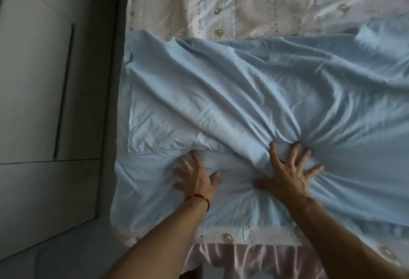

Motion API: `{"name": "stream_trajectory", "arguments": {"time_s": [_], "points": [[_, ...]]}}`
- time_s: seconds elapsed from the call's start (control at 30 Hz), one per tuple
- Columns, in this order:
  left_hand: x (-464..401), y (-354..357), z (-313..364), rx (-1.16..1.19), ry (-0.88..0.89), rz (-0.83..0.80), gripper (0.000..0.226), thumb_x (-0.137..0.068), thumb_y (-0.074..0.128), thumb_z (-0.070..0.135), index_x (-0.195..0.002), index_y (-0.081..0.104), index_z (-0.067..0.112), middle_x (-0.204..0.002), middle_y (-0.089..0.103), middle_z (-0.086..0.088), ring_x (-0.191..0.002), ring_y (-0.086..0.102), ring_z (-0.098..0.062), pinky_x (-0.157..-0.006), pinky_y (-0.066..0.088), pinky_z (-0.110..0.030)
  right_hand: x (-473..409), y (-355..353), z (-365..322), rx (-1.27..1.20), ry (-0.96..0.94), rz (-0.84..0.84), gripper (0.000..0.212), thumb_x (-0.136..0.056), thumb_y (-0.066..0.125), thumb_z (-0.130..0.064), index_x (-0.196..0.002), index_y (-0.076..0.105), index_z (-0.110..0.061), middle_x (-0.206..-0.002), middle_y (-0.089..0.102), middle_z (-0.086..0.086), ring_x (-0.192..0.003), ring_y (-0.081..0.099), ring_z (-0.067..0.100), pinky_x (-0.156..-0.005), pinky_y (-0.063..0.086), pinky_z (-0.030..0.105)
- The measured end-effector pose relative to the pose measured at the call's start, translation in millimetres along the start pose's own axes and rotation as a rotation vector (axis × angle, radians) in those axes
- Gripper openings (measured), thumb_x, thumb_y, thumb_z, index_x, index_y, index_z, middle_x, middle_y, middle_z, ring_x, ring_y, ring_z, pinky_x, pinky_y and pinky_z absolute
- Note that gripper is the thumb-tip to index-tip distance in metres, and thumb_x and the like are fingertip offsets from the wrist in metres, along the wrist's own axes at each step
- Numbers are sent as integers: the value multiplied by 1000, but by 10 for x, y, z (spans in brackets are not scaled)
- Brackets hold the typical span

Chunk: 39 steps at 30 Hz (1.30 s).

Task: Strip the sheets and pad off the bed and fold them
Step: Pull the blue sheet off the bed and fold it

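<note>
- Pale grey wall panels (33, 101) stand left of the bed (243, 2), whose patterned cover shows beyond.
- Light blue sheet (243, 92) lies rumpled across the bed's near end.
- Left hand (195, 178), red string at the wrist, presses flat, fingers spread.
- Right hand (287, 172) presses down splayed, bunching cloth around it.

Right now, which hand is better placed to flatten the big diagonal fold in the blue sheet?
Right hand, probably: its fingers already rest on the fold. The left hand lies on flatter sheet beside it.
</note>
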<state>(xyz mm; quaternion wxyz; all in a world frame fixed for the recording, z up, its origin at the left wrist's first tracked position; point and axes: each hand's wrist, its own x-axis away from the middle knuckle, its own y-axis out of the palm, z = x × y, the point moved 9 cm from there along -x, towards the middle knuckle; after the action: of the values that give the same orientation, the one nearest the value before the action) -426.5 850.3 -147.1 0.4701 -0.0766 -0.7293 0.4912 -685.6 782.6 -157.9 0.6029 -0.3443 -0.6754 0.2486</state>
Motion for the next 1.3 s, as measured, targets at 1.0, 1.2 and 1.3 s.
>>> {"name": "stream_trajectory", "arguments": {"time_s": [1.0,1.2,1.3], "points": [[-1136,-1320,-2350,1239,11,4,9,-96,65,11,-87,65,14,-84,63,-5,-68,59,-15,-44,51,-19,973,497,-2127,-1167,154,218,31,-88,67,-45,-95,73,-16,-82,76,3,-72,75,25,-73,62,46],[-834,-1113,-2991,1225,50,22,5,-97,64,11,-95,68,9,-83,66,-7,-69,61,-18,-44,50,-19,1297,747,-1979,-1963,763,337,38,-85,79,-28,-110,56,-9,-103,65,12,-80,67,24,-54,60,34],[-769,-794,-3231,1263,59,56,15,-98,63,16,-84,67,15,-82,65,-6,-71,60,-18,-51,51,-25,1519,866,-1796,-1878,814,347,28,-83,80,-20,-100,59,-10,-106,67,15,-75,65,22,-52,57,30]]}}
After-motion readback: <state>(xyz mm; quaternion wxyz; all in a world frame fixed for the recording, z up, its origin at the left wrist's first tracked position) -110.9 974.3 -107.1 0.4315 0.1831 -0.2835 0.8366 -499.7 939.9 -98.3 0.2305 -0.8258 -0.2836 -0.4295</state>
